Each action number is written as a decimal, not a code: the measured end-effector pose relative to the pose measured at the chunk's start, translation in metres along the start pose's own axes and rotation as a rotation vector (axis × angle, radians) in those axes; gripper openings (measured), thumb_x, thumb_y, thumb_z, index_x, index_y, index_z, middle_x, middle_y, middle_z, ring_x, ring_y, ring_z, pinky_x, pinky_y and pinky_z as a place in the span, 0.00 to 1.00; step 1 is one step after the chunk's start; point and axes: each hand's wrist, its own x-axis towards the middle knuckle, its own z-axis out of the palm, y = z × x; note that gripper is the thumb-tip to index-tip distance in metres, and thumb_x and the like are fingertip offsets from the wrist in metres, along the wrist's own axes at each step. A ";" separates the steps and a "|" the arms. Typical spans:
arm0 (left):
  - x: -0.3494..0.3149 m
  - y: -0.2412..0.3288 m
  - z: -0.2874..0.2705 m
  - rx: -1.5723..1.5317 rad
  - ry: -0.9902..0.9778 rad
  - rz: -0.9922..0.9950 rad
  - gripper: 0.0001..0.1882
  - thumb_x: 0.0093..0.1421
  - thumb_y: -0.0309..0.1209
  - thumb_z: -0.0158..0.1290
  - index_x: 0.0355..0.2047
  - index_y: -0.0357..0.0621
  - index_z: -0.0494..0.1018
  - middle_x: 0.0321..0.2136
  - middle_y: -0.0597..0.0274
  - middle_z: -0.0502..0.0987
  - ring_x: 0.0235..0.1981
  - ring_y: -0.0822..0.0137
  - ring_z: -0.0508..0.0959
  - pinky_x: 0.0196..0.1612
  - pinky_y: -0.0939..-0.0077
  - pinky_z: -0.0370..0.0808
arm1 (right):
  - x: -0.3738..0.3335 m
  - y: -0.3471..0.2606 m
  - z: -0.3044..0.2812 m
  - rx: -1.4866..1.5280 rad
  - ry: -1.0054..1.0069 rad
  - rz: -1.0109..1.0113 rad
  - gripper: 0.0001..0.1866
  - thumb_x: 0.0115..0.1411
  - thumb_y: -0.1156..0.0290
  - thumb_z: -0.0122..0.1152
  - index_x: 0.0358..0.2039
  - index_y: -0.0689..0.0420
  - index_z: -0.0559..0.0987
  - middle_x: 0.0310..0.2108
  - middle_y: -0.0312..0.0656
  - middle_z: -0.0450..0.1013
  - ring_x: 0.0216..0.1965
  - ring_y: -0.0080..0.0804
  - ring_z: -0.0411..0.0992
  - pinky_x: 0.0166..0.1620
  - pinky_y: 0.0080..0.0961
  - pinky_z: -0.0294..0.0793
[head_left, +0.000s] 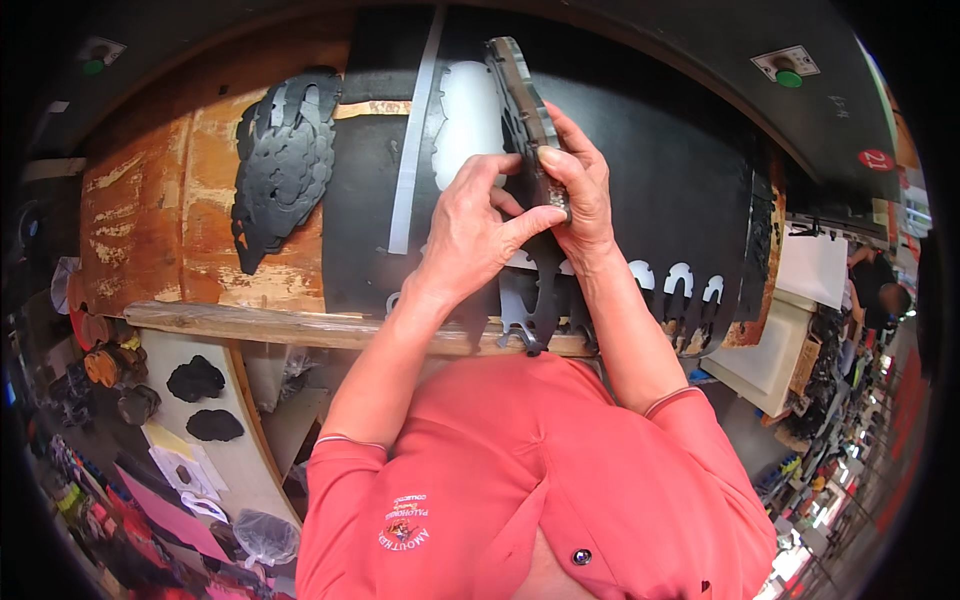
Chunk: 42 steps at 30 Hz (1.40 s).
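Above the black sheet (665, 190) I hold up a cutting die (522, 90), tilted and seen nearly edge-on, with a brownish body and metal edges. My right hand (583, 195) grips its right side, thumb and fingers closed round it. My left hand (465, 230) is closed at its lower left side, the thumb against the bottom end. Dark material shows by the left fingers, but whether it sits in the die is hidden. Behind the die a white scalloped shape (470, 115) shows in the black sheet.
Left on the worn wooden board (150, 200) lies a pile of black cut pieces (285, 150). A pale strip (412, 160) crosses the sheet. Cut-outs line its near edge, above a wooden rail (250, 320). Green buttons (788, 78) sit on the dark machine beam beyond.
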 end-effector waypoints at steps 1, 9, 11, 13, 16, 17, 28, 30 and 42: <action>0.001 -0.003 0.001 -0.064 0.004 -0.025 0.28 0.63 0.31 0.70 0.61 0.34 0.77 0.45 0.61 0.82 0.35 0.76 0.80 0.36 0.79 0.79 | 0.001 0.000 -0.001 0.005 -0.012 -0.012 0.35 0.61 0.70 0.71 0.68 0.65 0.73 0.58 0.44 0.76 0.55 0.29 0.75 0.60 0.27 0.74; -0.020 -0.019 -0.042 -0.141 0.395 -0.104 0.12 0.72 0.29 0.60 0.50 0.34 0.83 0.31 0.64 0.85 0.27 0.77 0.84 0.28 0.84 0.78 | 0.001 0.005 -0.001 -0.069 -0.008 -0.060 0.37 0.60 0.69 0.69 0.69 0.69 0.71 0.63 0.49 0.73 0.63 0.34 0.72 0.69 0.30 0.67; -0.027 -0.021 -0.061 -0.088 0.439 -0.154 0.09 0.72 0.26 0.59 0.45 0.33 0.84 0.30 0.62 0.85 0.26 0.75 0.85 0.26 0.80 0.79 | 0.001 0.005 0.000 -0.087 -0.008 -0.066 0.38 0.59 0.68 0.69 0.69 0.69 0.70 0.64 0.49 0.72 0.65 0.35 0.71 0.70 0.31 0.65; -0.032 -0.022 -0.066 0.044 0.414 -0.119 0.10 0.74 0.28 0.58 0.49 0.33 0.82 0.32 0.63 0.85 0.27 0.76 0.84 0.27 0.84 0.78 | 0.001 0.005 -0.001 -0.075 -0.009 -0.058 0.39 0.59 0.68 0.70 0.69 0.69 0.70 0.64 0.49 0.72 0.65 0.35 0.71 0.71 0.31 0.64; -0.045 -0.022 -0.082 -0.197 0.552 -0.136 0.10 0.74 0.29 0.58 0.48 0.34 0.82 0.31 0.62 0.85 0.26 0.76 0.83 0.26 0.84 0.77 | 0.000 0.004 -0.002 -0.070 -0.003 -0.048 0.39 0.59 0.68 0.70 0.69 0.69 0.70 0.65 0.49 0.72 0.66 0.35 0.70 0.71 0.31 0.65; -0.052 -0.022 -0.094 -0.125 0.646 -0.166 0.11 0.76 0.30 0.56 0.48 0.34 0.81 0.33 0.61 0.85 0.26 0.75 0.83 0.26 0.84 0.78 | -0.001 0.004 -0.003 -0.078 0.010 -0.040 0.39 0.59 0.68 0.71 0.69 0.69 0.70 0.65 0.49 0.72 0.66 0.35 0.70 0.70 0.31 0.65; -0.055 -0.049 -0.157 -0.079 0.788 -0.238 0.15 0.75 0.32 0.57 0.49 0.28 0.80 0.28 0.58 0.84 0.22 0.74 0.82 0.27 0.81 0.78 | -0.002 0.004 0.005 -0.108 -0.021 -0.083 0.40 0.58 0.70 0.70 0.70 0.70 0.69 0.66 0.52 0.70 0.67 0.37 0.70 0.71 0.31 0.65; -0.052 -0.044 -0.155 -0.091 0.781 -0.290 0.16 0.74 0.32 0.58 0.50 0.27 0.80 0.28 0.58 0.84 0.22 0.74 0.82 0.27 0.81 0.78 | -0.002 0.005 0.004 -0.109 -0.025 -0.084 0.40 0.58 0.71 0.70 0.70 0.70 0.69 0.66 0.52 0.71 0.67 0.37 0.70 0.71 0.31 0.65; -0.050 -0.019 -0.126 0.586 0.752 0.141 0.17 0.66 0.30 0.66 0.53 0.37 0.83 0.50 0.54 0.81 0.44 0.64 0.82 0.47 0.72 0.80 | -0.015 -0.018 -0.004 -0.439 0.042 -0.197 0.38 0.54 0.67 0.77 0.65 0.68 0.76 0.66 0.54 0.71 0.64 0.37 0.72 0.65 0.32 0.72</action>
